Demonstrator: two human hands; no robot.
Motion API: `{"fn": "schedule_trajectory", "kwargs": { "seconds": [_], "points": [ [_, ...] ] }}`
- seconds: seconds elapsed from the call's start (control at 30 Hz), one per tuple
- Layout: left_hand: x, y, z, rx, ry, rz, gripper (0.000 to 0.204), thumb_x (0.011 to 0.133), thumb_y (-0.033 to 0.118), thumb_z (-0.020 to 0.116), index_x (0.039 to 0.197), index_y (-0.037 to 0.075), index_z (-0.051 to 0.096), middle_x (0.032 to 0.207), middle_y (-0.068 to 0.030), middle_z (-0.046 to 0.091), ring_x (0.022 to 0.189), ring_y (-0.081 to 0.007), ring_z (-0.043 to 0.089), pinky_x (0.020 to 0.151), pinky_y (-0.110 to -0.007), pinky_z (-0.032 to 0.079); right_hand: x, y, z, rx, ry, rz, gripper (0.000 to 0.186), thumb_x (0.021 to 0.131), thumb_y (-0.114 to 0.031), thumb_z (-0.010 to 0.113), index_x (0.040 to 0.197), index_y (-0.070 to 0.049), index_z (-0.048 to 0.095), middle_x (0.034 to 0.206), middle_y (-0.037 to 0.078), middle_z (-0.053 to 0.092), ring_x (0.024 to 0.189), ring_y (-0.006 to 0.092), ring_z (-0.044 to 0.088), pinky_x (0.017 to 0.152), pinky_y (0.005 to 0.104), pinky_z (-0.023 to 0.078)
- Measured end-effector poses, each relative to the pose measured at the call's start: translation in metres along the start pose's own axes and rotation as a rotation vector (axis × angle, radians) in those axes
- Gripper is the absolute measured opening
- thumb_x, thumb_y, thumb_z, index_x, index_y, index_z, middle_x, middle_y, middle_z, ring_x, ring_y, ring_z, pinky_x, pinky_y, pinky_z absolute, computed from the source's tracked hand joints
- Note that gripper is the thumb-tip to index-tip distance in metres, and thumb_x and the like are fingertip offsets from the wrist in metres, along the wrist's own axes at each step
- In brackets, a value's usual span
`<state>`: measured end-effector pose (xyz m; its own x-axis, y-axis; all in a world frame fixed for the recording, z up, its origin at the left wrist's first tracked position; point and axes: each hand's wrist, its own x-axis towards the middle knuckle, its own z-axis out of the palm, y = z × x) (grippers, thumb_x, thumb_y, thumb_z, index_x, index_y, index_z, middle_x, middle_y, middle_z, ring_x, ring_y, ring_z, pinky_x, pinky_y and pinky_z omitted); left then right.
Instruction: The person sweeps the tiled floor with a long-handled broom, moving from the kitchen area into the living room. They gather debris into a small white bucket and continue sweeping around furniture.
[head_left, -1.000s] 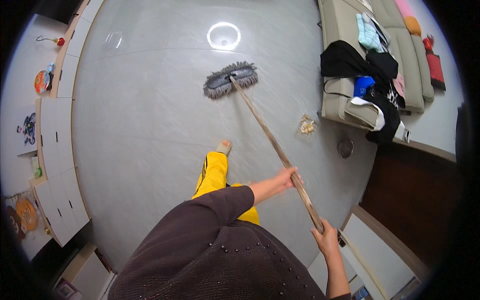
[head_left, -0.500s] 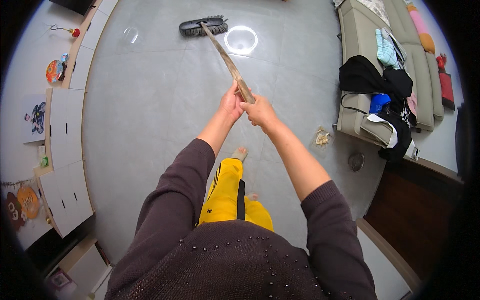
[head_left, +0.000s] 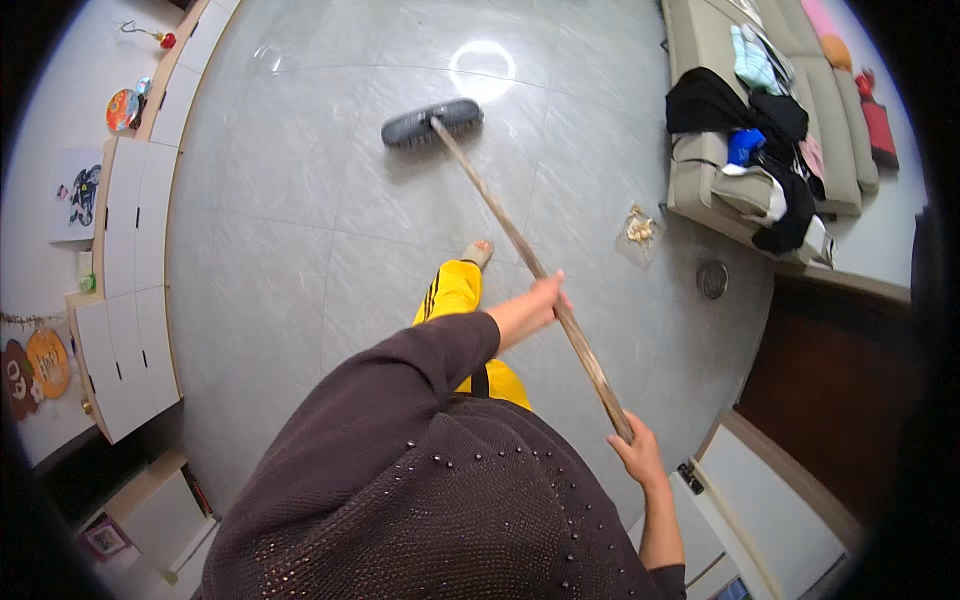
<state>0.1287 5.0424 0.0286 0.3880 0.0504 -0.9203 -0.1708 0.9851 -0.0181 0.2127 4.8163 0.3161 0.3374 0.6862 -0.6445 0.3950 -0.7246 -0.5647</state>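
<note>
A broom with a wide dark grey bristle head [head_left: 432, 124] and a long wooden handle [head_left: 500, 215] slants across the picture, from upper middle to lower right. My left hand [head_left: 546, 298] is closed around the handle partway along it, its arm crossing in front of my body. At the handle's near end, my right hand [head_left: 640, 452] grips the wood, with the thumb on its left side. The broom head is at the grey tiled floor [head_left: 270, 300], beyond my forward foot [head_left: 479, 252]; whether its bristles touch is hard to tell.
Right of the handle, a clear plastic sheet or tray with pale yellowish scraps [head_left: 640, 232] lies on the floor near a round metal object [head_left: 712, 280]. A beige sofa [head_left: 690, 40] piled with clothes [head_left: 760, 150] stands far right. White cabinets [head_left: 140, 210] line the left wall.
The broom head has come nearer and slightly right. Both hands have moved down and right along with the handle, and are now far apart on it, the right at its end.
</note>
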Motion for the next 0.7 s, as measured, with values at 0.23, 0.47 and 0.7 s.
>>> {"fn": "schedule_trajectory", "kwargs": {
  "seconds": [0.23, 0.47, 0.7],
  "points": [
    [-0.097, -0.194, 0.011, -0.026, -0.101, -0.37, 0.025, 0.093, 0.025, 0.049, 0.105, 0.006, 0.04, 0.08, -0.0088, 0.047, 0.071, -0.0258, 0.055, 0.069, -0.045, 0.053, -0.171, 0.046, -0.073, -0.286, -0.011, 0.223, 0.045, 0.068, -0.015, 0.069, 0.11, -0.003, 0.058, 0.078, 0.019, 0.062, 0.071, 0.0296, 0.062, 0.068, 0.0358, 0.048],
    [-0.109, -0.181, -0.041, 0.032, -0.153, -0.448, 0.016, 0.095, 0.016, 0.04, 0.101, 0.001, 0.038, 0.092, -0.0126, 0.049, 0.084, -0.0303, 0.057, 0.084, -0.051, 0.05, -0.173, 0.001, -0.049, -0.459, -0.064, 0.162, 0.045, 0.07, -0.017, 0.067, 0.112, -0.006, 0.057, 0.073, 0.021, 0.061, 0.07, 0.0355, 0.061, 0.065, 0.0414, 0.048],
    [-0.112, -0.087, -0.106, 0.086, -0.161, -0.413, 0.016, 0.094, 0.014, 0.042, 0.103, 0.001, 0.038, 0.09, -0.0133, 0.05, 0.085, -0.0307, 0.058, 0.082, -0.052, 0.05, -0.138, -0.031, 0.048, -0.342, -0.008, 0.135, 0.051, 0.073, -0.023, 0.069, 0.12, -0.009, 0.054, 0.079, 0.022, 0.063, 0.076, 0.0375, 0.062, 0.068, 0.0426, 0.049]
  ]
}}
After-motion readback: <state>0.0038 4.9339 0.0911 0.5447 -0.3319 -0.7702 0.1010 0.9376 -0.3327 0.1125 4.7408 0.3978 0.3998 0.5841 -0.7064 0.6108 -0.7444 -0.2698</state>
